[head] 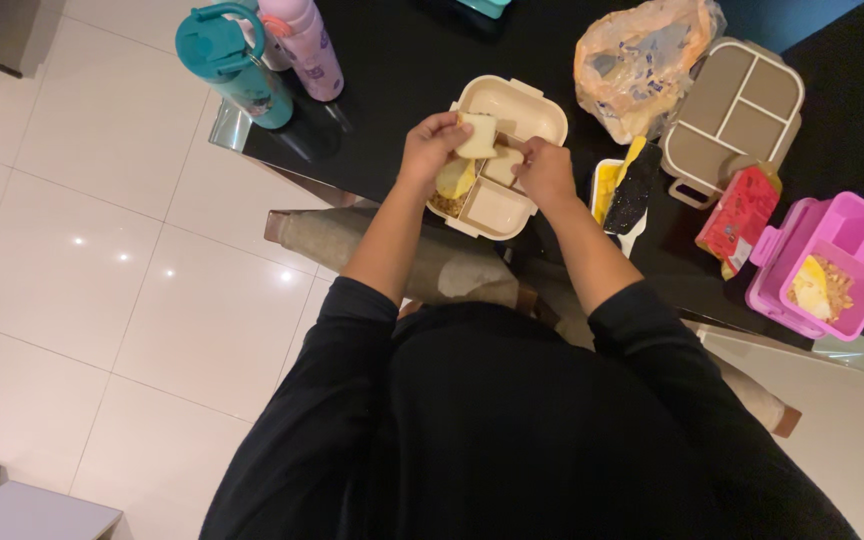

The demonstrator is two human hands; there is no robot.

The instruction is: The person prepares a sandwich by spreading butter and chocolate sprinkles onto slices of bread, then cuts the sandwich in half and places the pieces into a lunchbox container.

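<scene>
your left hand (432, 147) pinches a bread slice (478, 135) over the cream lunchbox (512, 108); just right of it, your right hand (544, 172) grips another piece (503, 163).

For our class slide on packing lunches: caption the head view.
Left hand holds bread slice over cream lunchbox; right hand beside it.

The person wears a plain black long-sleeved top — both sleeves pushed up near the elbows, forearms bare — no rings, watch or markings visible.
</scene>
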